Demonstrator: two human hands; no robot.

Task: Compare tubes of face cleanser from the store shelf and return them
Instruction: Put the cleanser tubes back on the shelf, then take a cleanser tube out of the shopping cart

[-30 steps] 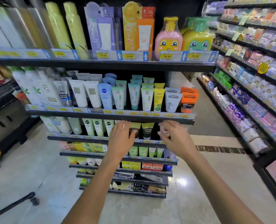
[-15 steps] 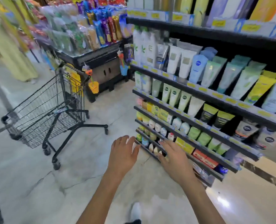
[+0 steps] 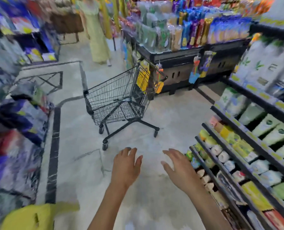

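Both bare hands hang out in front over the pale, mottled stone floor, and neither holds anything. The left hand is seen from the back, fingers straight and slightly spread, the thumb off to the right side. The right hand is likewise loose and spread, fingers pointing up and to the left, just beside the lower tiers of the shelving.

The tubes of face cleanser — pale green and white, standing in rows — sit on the black metal store shelf that runs along the right edge of the view, well apart from both hands. The picture is heavily smeared there, so labels cannot be read. Lower tiers of the same shelf carry small yellow, green and white packs, also blurred.

Ahead of the hands stands a black wire shopping cart on castor wheels, its basket showing nothing inside, with a yellow panel at its handle end. Behind it is a dark display stand stacked with blue, purple and gold packets. Further back on the left a person in a long pale yellow-green garment stands in the aisle. Blurred blue and white goods fill the left edge, and a yellow shape sits at the bottom left corner — too blurred to tell what it is.
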